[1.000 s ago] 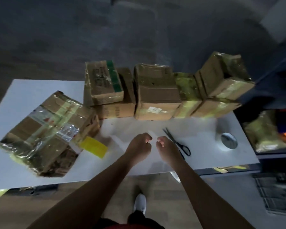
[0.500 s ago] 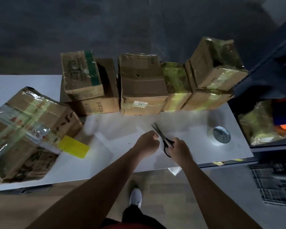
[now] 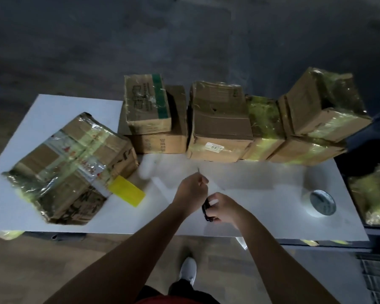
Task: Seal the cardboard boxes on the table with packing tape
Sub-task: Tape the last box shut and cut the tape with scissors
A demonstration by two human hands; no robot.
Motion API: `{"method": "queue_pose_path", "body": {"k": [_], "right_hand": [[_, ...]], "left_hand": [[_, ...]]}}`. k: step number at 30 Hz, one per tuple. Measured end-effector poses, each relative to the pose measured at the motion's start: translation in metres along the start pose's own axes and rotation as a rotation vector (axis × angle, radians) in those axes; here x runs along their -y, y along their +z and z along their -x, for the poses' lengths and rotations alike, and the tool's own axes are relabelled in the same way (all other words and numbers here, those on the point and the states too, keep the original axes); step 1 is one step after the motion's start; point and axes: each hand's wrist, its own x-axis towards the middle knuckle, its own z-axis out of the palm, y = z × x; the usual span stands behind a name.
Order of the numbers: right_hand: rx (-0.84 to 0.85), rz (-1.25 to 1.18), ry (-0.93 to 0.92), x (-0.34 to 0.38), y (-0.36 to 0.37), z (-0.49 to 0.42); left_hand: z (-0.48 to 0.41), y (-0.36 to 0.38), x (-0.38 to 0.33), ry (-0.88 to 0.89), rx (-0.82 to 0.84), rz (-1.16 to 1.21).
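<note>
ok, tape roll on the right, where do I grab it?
Tape roll lies flat, core up. Come from above: thumb inside the core, fingers down the outer wall on the near side. Lying flat, it likely offers no side pinch. Right hand grips scissors, so free it first.

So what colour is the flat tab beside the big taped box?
Yellow; the tab shows best in the head view.

We record: table (image 3: 53, 110) white. Rear-left box (image 3: 145, 104) brown, green band. Large left box (image 3: 70, 170) brown, red print under glossy film. Narrow rear box (image 3: 264, 115) yellow-green film. Card (image 3: 127, 191) yellow. Scissors (image 3: 205, 212) handles black. Shoe (image 3: 188, 270) white.
</note>
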Motion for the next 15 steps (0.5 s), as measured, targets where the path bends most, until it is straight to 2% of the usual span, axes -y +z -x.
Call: {"method": "queue_pose_path", "body": {"k": [2, 4, 6, 8, 12, 15], "right_hand": [[0.120, -0.078, -0.109, 0.018, 0.013, -0.001], [0.203, -0.085, -0.210, 0.036, 0.027, -0.002], [0.231, -0.056, -0.282, 0.055, 0.041, -0.004], [0.253, -0.002, -0.340, 0.074, 0.053, -0.006], [0.268, 0.051, -0.442, 0.111, 0.075, -0.012], [0.234, 0.048, -0.512, 0.135, 0.090, -0.017]], "left_hand": [[0.009, -0.031, 0.004, 0.072, -0.183, 0.038], [0.019, -0.066, 0.012, 0.210, -0.383, -0.036], [0.030, -0.100, 0.023, 0.320, -0.540, -0.132], [0.041, -0.128, 0.041, 0.330, -0.648, -0.270], [0.062, -0.157, 0.086, 0.233, -0.786, -0.480], [0.070, -0.163, 0.109, 0.244, -0.781, -0.576]]}}
